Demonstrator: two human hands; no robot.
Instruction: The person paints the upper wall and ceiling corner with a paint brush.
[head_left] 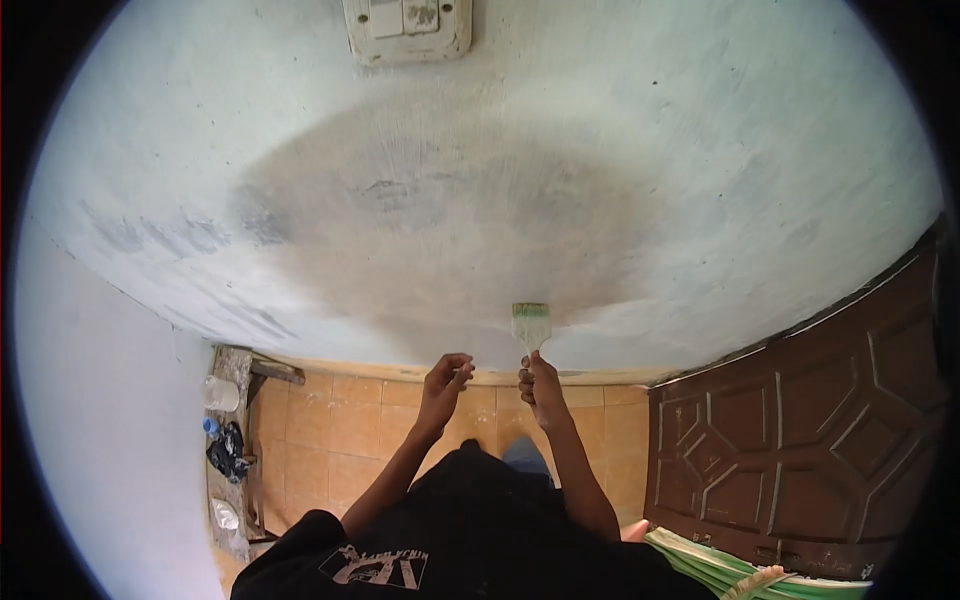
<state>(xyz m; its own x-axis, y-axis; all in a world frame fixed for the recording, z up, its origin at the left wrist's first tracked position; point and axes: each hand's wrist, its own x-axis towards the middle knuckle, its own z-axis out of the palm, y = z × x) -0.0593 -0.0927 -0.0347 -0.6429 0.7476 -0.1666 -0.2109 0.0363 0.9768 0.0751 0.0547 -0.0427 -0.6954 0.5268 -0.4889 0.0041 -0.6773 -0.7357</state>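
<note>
My right hand [539, 386] is closed round the handle of a flat paint brush [532, 324]. The brush points up, its greenish bristles at or close to the lower part of the pale wall [450, 230]; contact cannot be made out. To the left of it, my left hand [451, 373] is raised near the wall with its fingers curled and the fingertips close together. Whether something small sits between those fingertips is too small to tell. A large greyish-brown patch spreads over the middle of the wall.
A light switch [408, 28] is on the wall at the top. At the left stands a narrow wooden bench [232, 490] with a whitish container [221, 393] and a black plastic bag [228, 452]. A brown panelled door [800, 430] is at the right, above green-striped material [720, 565].
</note>
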